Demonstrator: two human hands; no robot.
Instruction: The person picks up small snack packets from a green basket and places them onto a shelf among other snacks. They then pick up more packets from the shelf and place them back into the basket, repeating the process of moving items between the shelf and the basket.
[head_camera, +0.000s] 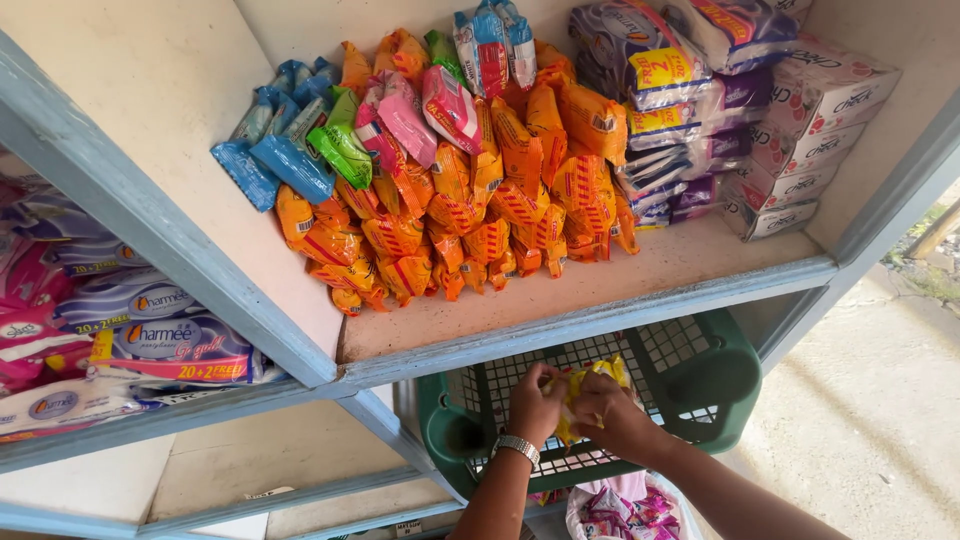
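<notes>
head view: both hands grip one yellow pack (590, 385) over the green basket (735, 375), left hand (535, 405) at its 9 o'clock, right hand (610, 415) at 4, equally near; its long axis is unclear.

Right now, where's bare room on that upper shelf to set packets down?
Bare strip of the pale upper shelf along its front edge, before the orange foil sachets and white boxes. Everything behind is crowded. Both hands hold a yellow packet over the green plastic basket.

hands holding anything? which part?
Both. Left hand and right hand grip a yellow packet at its left and right sides, over the green basket. Exact finger placement unclear.
</notes>
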